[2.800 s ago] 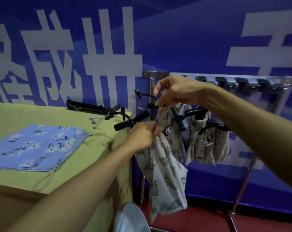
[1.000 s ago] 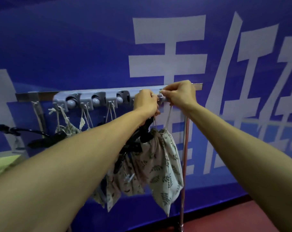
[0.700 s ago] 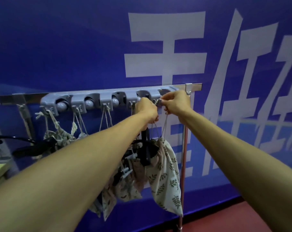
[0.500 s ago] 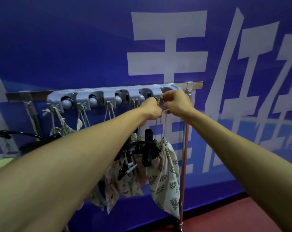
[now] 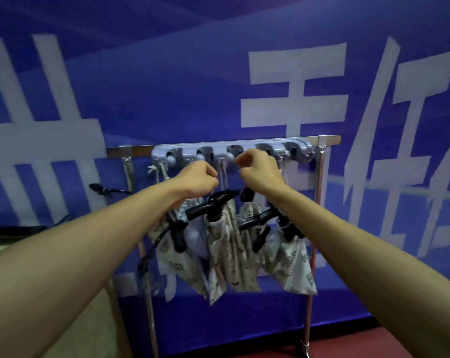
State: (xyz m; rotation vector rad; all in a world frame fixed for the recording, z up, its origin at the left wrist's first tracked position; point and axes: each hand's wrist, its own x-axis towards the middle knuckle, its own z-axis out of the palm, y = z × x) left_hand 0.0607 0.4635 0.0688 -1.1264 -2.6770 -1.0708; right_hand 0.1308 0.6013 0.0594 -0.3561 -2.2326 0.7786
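At least 4 bags [image 5: 221, 254] hang from the rail [image 5: 300, 148], so little seems left. The left hand [image 5: 198, 177] and right hand [image 5: 257, 171] curl just below it; whether they pinch cords is unclear.

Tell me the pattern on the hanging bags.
The bags carry dark leaf sprigs on off-white cloth, seen best in the head view.

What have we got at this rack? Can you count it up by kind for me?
Leaf-print bags: 4 that I can tell apart; they overlap, so maybe more
Grey holder: 1, with 5 slots
Hands: 2, left hand and right hand
Total: at least 7
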